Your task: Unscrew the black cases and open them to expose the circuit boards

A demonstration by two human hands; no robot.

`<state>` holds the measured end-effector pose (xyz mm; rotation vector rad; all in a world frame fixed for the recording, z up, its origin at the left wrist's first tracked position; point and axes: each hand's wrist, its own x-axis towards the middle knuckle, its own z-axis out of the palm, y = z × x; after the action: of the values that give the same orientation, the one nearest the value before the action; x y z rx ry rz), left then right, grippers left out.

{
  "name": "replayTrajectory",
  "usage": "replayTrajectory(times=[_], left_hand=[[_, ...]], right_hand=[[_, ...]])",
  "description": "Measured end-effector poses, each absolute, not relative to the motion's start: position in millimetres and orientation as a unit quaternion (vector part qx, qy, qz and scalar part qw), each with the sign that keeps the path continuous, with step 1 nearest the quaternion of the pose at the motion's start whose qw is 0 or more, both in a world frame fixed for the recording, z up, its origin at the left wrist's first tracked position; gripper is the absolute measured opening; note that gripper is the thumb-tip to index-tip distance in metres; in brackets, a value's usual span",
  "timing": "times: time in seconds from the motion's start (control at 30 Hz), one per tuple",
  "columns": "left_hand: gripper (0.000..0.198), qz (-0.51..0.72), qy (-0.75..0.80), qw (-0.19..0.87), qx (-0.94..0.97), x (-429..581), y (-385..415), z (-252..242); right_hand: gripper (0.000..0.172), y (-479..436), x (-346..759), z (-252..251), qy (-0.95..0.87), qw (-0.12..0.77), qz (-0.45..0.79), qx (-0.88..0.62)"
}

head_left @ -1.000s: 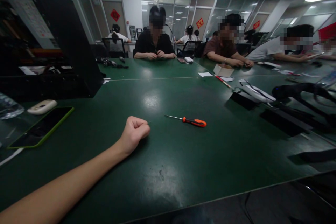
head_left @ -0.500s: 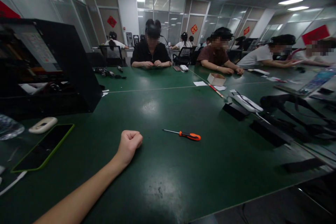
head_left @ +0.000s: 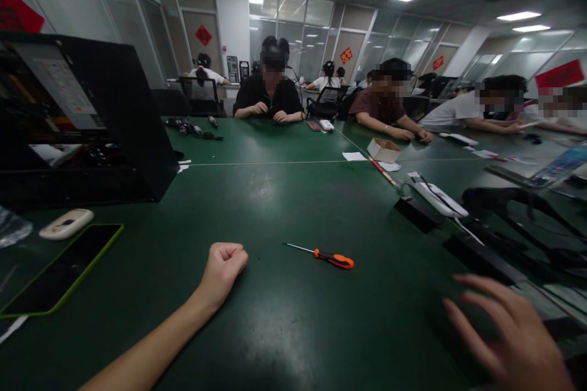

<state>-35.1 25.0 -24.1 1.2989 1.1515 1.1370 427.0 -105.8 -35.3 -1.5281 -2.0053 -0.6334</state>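
Observation:
My left hand (head_left: 224, 270) rests on the green table (head_left: 293, 311) as a closed fist. Whether anything is inside it cannot be seen. To its right, a short way off and untouched, lies a screwdriver (head_left: 334, 258) with an orange and black handle; its thin metal shaft points left toward the fist. My right hand (head_left: 509, 330) is over the table at the lower right, slightly blurred. Its fingers are apart and curved, with nothing between them, and it is well away from the screwdriver.
At left stand an open black computer case (head_left: 92, 122), a white oval case (head_left: 66, 223) and a green-edged phone (head_left: 64, 269). A power strip (head_left: 438, 194), black straps (head_left: 513, 214) and a small box (head_left: 383, 149) lie at right. Several people sit across the table.
My right hand has come into view from the lower right. My left fist stays in place on the table. The view has shifted slightly, and the person opposite has parted their hands.

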Motion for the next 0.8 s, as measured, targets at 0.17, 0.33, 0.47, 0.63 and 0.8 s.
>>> replayTrajectory(times=[0.17, 0.33, 0.47, 0.63, 0.8], left_hand=[[0.039, 0.454, 0.496, 0.508, 0.538, -34.0, 25.9, -23.3], [0.040, 0.446, 0.515, 0.483, 0.550, -32.6, 23.8, -22.7], [0.042, 0.435, 0.534, 0.465, 0.556, -28.5, 20.5, -17.0], [0.045, 0.452, 0.550, 0.434, 0.552, -24.1, 20.8, -9.9], [0.046, 0.521, 0.496, 0.495, 0.487, -15.9, 44.8, -10.7]], right_hand=[[0.054, 45.0, 454.6, 38.0, -0.592, -0.040, -0.172, -0.786], [0.046, 97.5, 471.6, 29.4, -0.554, -0.120, 0.015, -0.824], [0.029, 102.5, 462.7, 25.9, -0.576, -0.097, 0.005, -0.812], [0.029, 85.9, 385.5, 47.5, -0.701, -0.010, 0.013, -0.713], [0.020, 40.8, 256.8, 53.8, -0.880, 0.140, 0.053, -0.451]])
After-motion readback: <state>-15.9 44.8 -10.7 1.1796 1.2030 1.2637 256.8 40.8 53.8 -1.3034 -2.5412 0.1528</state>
